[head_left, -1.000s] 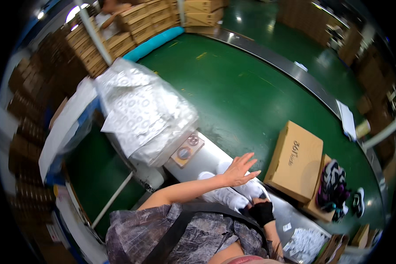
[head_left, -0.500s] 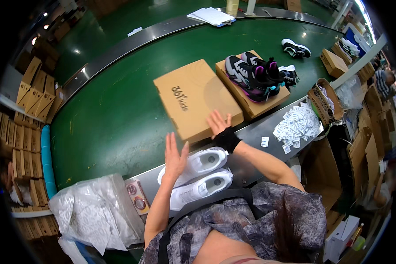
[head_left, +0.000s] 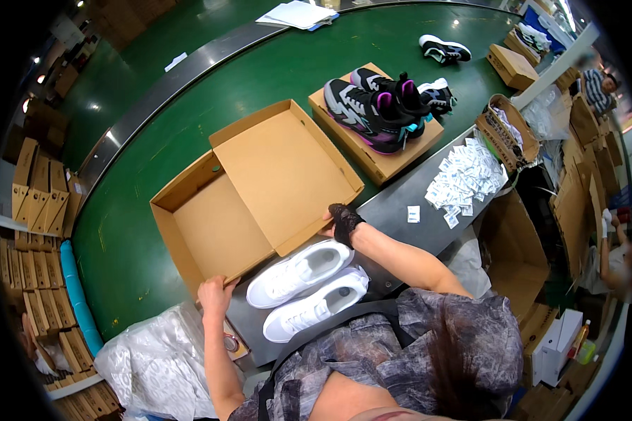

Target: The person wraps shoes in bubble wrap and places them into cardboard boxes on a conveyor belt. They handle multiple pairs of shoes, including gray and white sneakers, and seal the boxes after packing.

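An opened brown cardboard shoebox lies in front of me, its base (head_left: 218, 228) on the left, bare inside. Its lid (head_left: 288, 168), inner side up, overlaps the base's right part. At the base's near corner, my left hand (head_left: 215, 295) is closed on the rim. My right hand (head_left: 340, 224), in a black fingerless glove, grips the lid's near right edge; some of its fingers are hidden. Between my forearms, close to my body, a pair of white sneakers (head_left: 298, 274) rests side by side on the metal table edge (head_left: 393, 249).
Black and purple sneakers (head_left: 376, 105) stand on another shoebox (head_left: 400, 158) to the right. A heap of small white sachets (head_left: 467, 175) lies beside a basket (head_left: 505, 133). Plastic wrapping (head_left: 158, 361) is at the near left. Stacked boxes (head_left: 45, 277) line the left side.
The closed shoebox has been opened; its lid now lies inner side up over part of the base. My hands, open before, have closed on the box, the left having moved left.
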Motion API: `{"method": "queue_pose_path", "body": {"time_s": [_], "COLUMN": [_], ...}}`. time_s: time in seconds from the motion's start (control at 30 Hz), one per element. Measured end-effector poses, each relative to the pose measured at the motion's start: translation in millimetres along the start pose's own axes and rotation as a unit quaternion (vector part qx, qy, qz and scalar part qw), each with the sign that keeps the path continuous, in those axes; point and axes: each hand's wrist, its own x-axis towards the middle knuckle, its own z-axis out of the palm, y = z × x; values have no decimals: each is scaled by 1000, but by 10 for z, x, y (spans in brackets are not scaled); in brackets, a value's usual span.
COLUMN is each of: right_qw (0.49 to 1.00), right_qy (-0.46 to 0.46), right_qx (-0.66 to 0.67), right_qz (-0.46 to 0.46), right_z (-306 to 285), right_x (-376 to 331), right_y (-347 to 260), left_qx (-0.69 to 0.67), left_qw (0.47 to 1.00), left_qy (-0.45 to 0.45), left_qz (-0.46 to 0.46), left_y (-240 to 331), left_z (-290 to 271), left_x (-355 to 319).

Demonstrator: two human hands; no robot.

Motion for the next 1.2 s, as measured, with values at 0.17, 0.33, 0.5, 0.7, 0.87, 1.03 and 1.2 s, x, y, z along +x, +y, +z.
{"method": "queue_pose_path", "body": {"time_s": [0.17,0.33,0.5,0.7,0.87,1.03,1.2], "right_qw": [980,905,569,596,462,526,486], "right_qy": [60,130,221,208,160,-76,-119], "right_qx": [-74,-265,-651,-585,-491,-538,-584], "right_qz": [-176,-306,-451,-509,-721,-655,-639], "right_z": [-443,-622,-1876,-2142,-343,421,271], "right_x": [51,-623,-659,-630,-1233,-1332,-1103], "right_y": [-492,-1337,-758,-469,-563,-192,88], "left_qx": [5,-87,-148,-179,-227,-269,-200], "left_qw": [999,994,984,976,963,961,961], "left_qy": [-13,-55,-70,-124,-140,39,190], "left_qz": [46,48,64,30,-43,43,12], "left_y": [429,1325,1719,1510,1369,1262,795], "left_z": [391,530,570,461,156,144,-164], "left_x": [399,1065,1389,963,664,392,-213]}}
